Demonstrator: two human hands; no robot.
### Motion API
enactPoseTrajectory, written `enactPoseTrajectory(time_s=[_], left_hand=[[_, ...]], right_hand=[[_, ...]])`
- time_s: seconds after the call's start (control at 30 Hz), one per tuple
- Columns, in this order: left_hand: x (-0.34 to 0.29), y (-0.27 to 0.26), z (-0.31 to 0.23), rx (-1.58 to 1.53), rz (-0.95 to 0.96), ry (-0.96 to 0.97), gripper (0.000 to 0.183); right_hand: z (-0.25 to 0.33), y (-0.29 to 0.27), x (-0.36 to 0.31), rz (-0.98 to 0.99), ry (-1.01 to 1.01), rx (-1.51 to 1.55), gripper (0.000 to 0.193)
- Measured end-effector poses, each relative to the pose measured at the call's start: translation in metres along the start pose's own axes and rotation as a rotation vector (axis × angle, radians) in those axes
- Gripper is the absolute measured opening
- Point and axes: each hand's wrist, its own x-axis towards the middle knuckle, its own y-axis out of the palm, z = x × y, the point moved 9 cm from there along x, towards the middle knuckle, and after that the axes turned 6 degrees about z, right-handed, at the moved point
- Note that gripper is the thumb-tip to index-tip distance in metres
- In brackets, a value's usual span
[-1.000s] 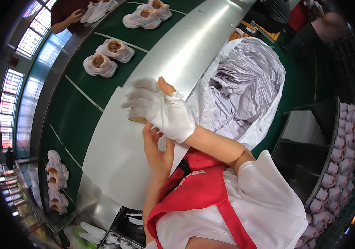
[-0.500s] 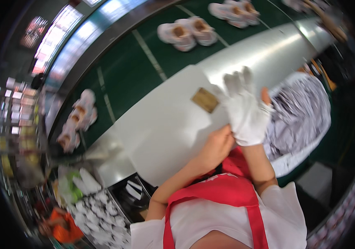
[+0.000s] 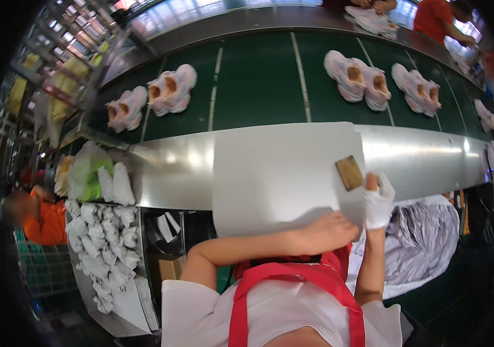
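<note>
My left hand (image 3: 329,229) is bare and held low over the near edge of the white board (image 3: 270,173). Its fingers are curled, and their undersides are hidden, so I cannot make out whether anything is in them. A white glove (image 3: 377,213) covers my right hand (image 3: 379,199), with the thumb sticking out bare. The gloved fingers are folded in, and nothing shows in them. Just beyond the right hand, a brownish-gold rectangular piece (image 3: 348,173) lies flat on the board. The two hands are apart.
Pairs of pale shoes (image 3: 355,78) stand on the green conveyor belt (image 3: 258,78) beyond the metal ledge (image 3: 175,168). At right sits a white-rimmed container of crumpled grey material (image 3: 423,237). Crumpled white pieces (image 3: 102,243) fill a tray at left. Other people work nearby.
My left hand has come away from the glove's cuff and moved nearer my body. My right hand's spread fingers have folded in. The view has turned, levelling the belt.
</note>
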Motion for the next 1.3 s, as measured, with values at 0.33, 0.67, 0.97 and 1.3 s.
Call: enactPoseTrajectory(time_s=[0.33, 0.67, 0.97, 1.3], left_hand=[[-0.018, -0.085, 0.109, 0.194, -0.212, -0.044, 0.015], [-0.025, -0.086, 0.110, 0.183, -0.262, -0.054, 0.014], [-0.029, -0.095, 0.115, 0.101, -0.289, -0.112, 0.015], [-0.013, -0.138, 0.003, 0.178, -0.481, 0.144, 0.028]], right_hand=[[0.005, 0.041, 0.026, 0.258, -0.023, -0.899, 0.040], [-0.008, 0.056, 0.030, 0.383, 0.046, -0.590, 0.035], [0.008, 0.025, 0.034, 0.171, 0.046, 0.310, 0.034], [0.060, 0.055, 0.040, 0.014, -0.359, -0.879, 0.035]])
